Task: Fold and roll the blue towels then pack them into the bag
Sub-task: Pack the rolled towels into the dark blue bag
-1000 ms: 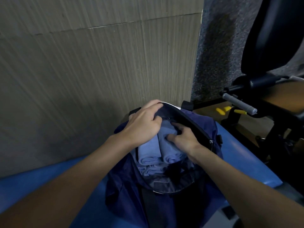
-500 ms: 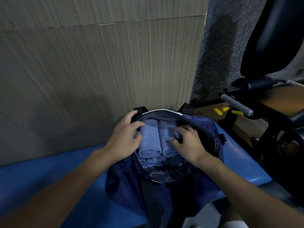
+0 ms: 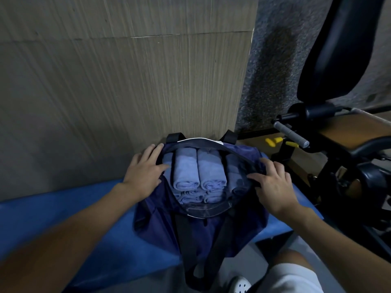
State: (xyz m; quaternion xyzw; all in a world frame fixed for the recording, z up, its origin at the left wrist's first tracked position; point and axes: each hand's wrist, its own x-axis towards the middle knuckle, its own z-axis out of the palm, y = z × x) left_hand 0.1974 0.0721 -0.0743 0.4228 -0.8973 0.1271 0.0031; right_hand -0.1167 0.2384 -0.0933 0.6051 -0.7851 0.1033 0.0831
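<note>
A navy bag (image 3: 156, 227) lies open on a blue padded bench (image 3: 63, 220), its mouth facing me. Several rolled light-blue towels (image 3: 186, 172) are stacked inside, two rolls on top and more beneath and beside them. My left hand (image 3: 146, 172) rests with spread fingers on the bag's left rim, its thumb touching the leftmost roll. Across the opening, my right hand (image 3: 273, 185) lies on the right rim, thumb along the black zip edge, fingers relaxed over the fabric. Neither hand holds a towel.
A wood-panel wall (image 3: 127, 81) rises right behind the bag. A gym machine (image 3: 338, 60) with a black pad and a grey handle (image 3: 291, 134) stands close on the right. The bag's black strap (image 3: 186, 250) hangs over the bench's front edge. My knee and white shoe (image 3: 239, 285) are below.
Both hands have left the top of the towels and moved outward to the bag's left and right rims. The rolls now lie uncovered in the opening.
</note>
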